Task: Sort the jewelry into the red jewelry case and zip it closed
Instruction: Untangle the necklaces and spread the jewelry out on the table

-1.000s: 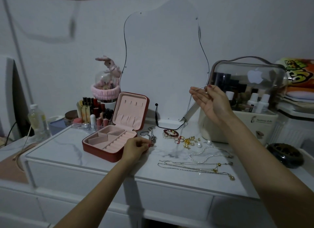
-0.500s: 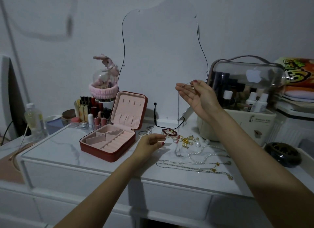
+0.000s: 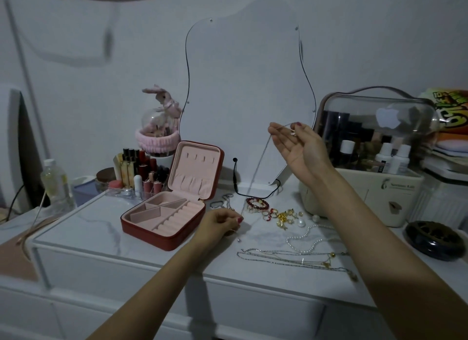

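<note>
The red jewelry case [image 3: 162,234] lies open on the white dresser top, its pink lid standing upright and its pink compartments bare. My right hand [image 3: 297,147] is raised in front of the mirror and pinches the top end of a thin silver chain [image 3: 258,167] that hangs down. My left hand [image 3: 221,223], just right of the case, pinches the chain's lower end near the tabletop. Loose jewelry lies to the right: a red bead bracelet [image 3: 257,202], gold pieces [image 3: 285,216], a pearl necklace [image 3: 307,238] and several fine chains [image 3: 291,260].
A wavy mirror [image 3: 243,99] stands at the back with a black cable at its foot. Lipsticks and bottles [image 3: 139,172] crowd behind the case. A clear-lidded cosmetics box [image 3: 367,187] sits at the right, a dark round dish [image 3: 431,239] beside it.
My right hand has shifted left and lifted the chain so that it hangs taut. My left hand moved from the case's edge to the chain's lower end and took hold of it.
</note>
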